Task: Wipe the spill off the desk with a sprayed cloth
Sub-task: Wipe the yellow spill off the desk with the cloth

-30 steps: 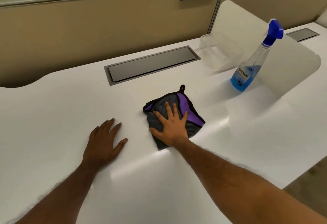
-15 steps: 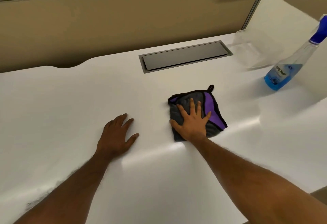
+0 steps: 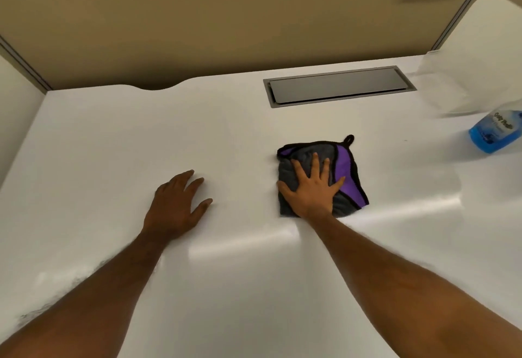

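Note:
A folded grey and purple cloth [image 3: 346, 168] with a black hanging loop lies flat on the white desk [image 3: 113, 145], right of centre. My right hand [image 3: 310, 188] presses on it palm down, fingers spread. My left hand [image 3: 176, 206] rests flat on the bare desk to the left, fingers apart, holding nothing. A spray bottle [image 3: 495, 131] with blue liquid stands at the right edge, its top cut off by the frame. I can make out no spill on the desk surface.
A grey cable hatch [image 3: 339, 86] is set into the desk behind the cloth. A clear plastic tray [image 3: 457, 89] sits at the back right beside a white divider [image 3: 491, 32]. A tan partition [image 3: 197, 27] with a sign reading 248 closes off the back.
The view has swung to the left, so the bottle and tray slid toward the right edge. Both hands and the cloth stay where they were on the desk.

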Demonstrator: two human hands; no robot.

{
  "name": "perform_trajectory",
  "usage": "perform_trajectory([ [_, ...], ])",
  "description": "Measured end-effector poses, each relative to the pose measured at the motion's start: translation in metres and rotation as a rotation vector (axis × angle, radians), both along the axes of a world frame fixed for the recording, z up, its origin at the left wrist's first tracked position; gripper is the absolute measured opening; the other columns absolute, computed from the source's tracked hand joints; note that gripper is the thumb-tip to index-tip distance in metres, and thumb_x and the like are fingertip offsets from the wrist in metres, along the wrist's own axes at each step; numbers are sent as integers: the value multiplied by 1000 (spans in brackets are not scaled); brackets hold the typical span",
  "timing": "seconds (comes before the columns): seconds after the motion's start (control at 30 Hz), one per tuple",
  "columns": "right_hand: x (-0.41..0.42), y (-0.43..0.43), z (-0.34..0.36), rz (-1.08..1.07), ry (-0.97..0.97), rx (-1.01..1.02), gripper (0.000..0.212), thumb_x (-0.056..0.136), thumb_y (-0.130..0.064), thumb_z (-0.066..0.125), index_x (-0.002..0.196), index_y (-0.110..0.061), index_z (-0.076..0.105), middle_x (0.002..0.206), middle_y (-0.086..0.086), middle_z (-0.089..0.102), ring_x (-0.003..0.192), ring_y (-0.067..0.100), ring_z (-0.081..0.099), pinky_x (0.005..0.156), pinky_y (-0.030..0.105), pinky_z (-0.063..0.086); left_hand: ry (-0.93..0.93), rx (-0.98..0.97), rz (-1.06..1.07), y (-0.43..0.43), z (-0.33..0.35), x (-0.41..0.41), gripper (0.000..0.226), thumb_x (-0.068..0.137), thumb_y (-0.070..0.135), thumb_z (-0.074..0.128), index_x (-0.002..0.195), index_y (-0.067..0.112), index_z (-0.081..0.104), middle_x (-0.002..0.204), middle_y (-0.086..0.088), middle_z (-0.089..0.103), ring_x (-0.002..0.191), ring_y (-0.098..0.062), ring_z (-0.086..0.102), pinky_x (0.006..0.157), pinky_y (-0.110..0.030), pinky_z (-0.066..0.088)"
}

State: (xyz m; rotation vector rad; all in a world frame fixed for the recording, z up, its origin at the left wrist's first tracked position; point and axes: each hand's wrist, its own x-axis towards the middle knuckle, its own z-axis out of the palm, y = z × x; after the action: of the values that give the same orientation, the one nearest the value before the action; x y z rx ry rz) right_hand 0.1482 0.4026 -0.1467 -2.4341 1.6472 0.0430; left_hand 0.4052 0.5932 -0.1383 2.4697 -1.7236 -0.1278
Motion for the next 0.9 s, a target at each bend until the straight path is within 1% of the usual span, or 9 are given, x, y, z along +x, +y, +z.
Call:
perform_trajectory([
  [0.07, 23, 24, -1, 119, -4, -17, 76, 81, -78, 26, 149, -45, 16, 164, 6, -6, 148, 34, -12, 105, 75, -9, 5, -4, 20, 15, -3, 10, 68, 89, 63, 33, 137, 18, 53, 147, -9, 46, 134, -28, 45, 105, -47, 38],
  [0.17, 42, 62, -4, 536, -12, -19, 72, 83, -76, 28, 149, -49, 16, 164, 3, -8, 149, 32, -12, 106, 74, -9, 19, -8, 39, 32, -5, 16, 67, 89, 62, 33, 136, 19, 54, 145, -8, 49, 132, -27, 47, 105, -46, 38],
  [0.2, 43, 64, -5, 610, -24, -21, 70, 84, -76, 29, 148, -50, 17, 164, 1, -6, 149, 31, -11, 107, 74, -8, 21, -7, 44, 35, -6, 17, 67, 89, 62, 33, 136, 19, 54, 145, -7, 49, 133, -26, 47, 106, -45, 37],
  [0.27, 40, 55, -4, 647, -58, -30, 69, 83, -77, 31, 146, -53, 17, 164, -2, -3, 150, 26, -9, 107, 73, -6, 21, -1, 43, 36, -6, 21, 67, 89, 62, 32, 137, 20, 53, 147, -6, 47, 135, -24, 44, 108, -44, 35],
  [0.33, 35, 41, -5, 582, -52, -50, 69, 83, -77, 32, 146, -53, 19, 164, -4, 0, 150, 23, -6, 107, 73, -5, 19, -6, 42, 38, -7, 25, 67, 89, 63, 32, 136, 20, 54, 147, -6, 47, 135, -25, 44, 108, -45, 35],
  [0.47, 26, 9, -2, 80, -47, -66, 71, 81, -76, 34, 146, -50, 23, 164, -2, 5, 150, 25, -2, 106, 74, -5, 13, -33, 50, 45, -9, 32, 67, 89, 62, 34, 134, 17, 56, 145, -9, 49, 133, -28, 46, 106, -47, 37],
  [0.53, 27, -1, -1, -43, -20, -30, 73, 82, -77, 31, 147, -50, 18, 164, 0, 1, 150, 28, -5, 105, 76, -4, -1, -38, 66, 52, -9, 40, 67, 89, 62, 34, 134, 17, 56, 144, -10, 50, 132, -29, 47, 105, -48, 38],
  [0.73, 69, 9, 1, -72, -2, -12, 76, 84, -75, 28, 151, -42, 15, 164, 5, -5, 149, 34, -8, 104, 78, 0, -17, -64, 137, 84, -10, 74, 67, 89, 61, 34, 133, 16, 55, 143, -11, 50, 130, -30, 48, 103, -48, 39],
  [0.9, 147, 74, 0, 166, -38, -22, 75, 83, -75, 28, 150, -44, 17, 164, 4, -3, 149, 33, -10, 103, 78, -4, -6, -107, 189, 99, -6, 87, 64, 89, 60, 36, 132, 17, 55, 143, -9, 50, 131, -28, 46, 101, -47, 40],
])
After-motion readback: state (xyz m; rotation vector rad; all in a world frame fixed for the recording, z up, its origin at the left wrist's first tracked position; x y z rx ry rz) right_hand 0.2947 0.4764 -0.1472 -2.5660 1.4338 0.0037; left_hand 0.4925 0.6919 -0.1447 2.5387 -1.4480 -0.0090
